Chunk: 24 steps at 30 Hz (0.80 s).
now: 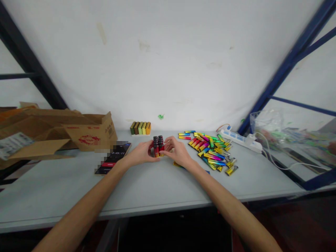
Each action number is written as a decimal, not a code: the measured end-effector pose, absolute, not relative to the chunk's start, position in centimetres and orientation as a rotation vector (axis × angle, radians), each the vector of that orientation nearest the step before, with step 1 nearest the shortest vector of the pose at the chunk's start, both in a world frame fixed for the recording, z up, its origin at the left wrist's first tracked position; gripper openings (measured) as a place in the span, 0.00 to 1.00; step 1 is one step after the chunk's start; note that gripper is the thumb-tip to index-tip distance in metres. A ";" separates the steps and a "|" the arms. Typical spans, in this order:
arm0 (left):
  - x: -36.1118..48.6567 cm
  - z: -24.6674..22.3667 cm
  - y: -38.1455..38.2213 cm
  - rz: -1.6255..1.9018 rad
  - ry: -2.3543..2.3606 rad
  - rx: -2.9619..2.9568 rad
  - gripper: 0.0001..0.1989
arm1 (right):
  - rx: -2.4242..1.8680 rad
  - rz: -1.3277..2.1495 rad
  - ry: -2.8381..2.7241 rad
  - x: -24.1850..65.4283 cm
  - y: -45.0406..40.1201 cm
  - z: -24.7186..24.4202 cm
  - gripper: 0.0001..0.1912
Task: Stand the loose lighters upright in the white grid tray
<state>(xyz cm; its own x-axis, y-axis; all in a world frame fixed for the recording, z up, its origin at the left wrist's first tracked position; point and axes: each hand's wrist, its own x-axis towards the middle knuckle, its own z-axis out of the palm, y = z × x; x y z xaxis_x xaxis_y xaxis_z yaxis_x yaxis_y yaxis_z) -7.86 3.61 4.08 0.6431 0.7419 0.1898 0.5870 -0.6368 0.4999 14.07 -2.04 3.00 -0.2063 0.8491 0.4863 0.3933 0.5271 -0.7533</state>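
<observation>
A small upright cluster of slim red pieces with black tops (156,146), which look like lighters, stands on the table between my hands. My left hand (144,151) is curled round its left side, with thumb and fingers against it. From the right, my right hand (176,151) pinches at the cluster with thumb and fingers bent; its fingertips partly hide the red bodies. Behind them, near the wall, stands a block of green, brown and yellow lighter-like pieces (140,128) in rows. To the right of my right hand lies a loose pile of shiny multicoloured lighter-like pieces (212,148).
An open cardboard box (89,134) stands at the left. Next to it lies a phone (114,157) with a timer on its screen. A white power strip (240,140) with cables lies at the right. Plastic bags (301,134) sit beyond the blue frame post (286,66).
</observation>
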 end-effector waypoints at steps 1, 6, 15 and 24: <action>-7.9 4.1 3.6 0.544 1.041 2.468 0.28 | -1.042 0.565 -1.816 14.4 -2.0 3.1 0.23; -7.9 4.1 3.8 0.533 1.042 2.470 0.29 | -1.327 0.124 -1.844 18.2 -0.5 3.1 0.14; -7.8 4.4 3.6 0.507 1.080 2.456 0.27 | -2.032 -0.141 -2.027 22.3 2.1 0.7 0.22; -7.9 4.4 3.6 0.536 1.070 2.461 0.28 | -1.735 -0.081 -1.962 21.9 2.5 1.7 0.14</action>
<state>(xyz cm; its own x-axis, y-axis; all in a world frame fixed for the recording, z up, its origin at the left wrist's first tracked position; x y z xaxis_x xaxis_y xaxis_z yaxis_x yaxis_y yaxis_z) -7.85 3.60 4.37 0.6329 0.7520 0.1842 0.5976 -0.6257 0.5014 21.91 2.47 1.68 -0.0486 0.9104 0.4108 0.9411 0.1796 -0.2866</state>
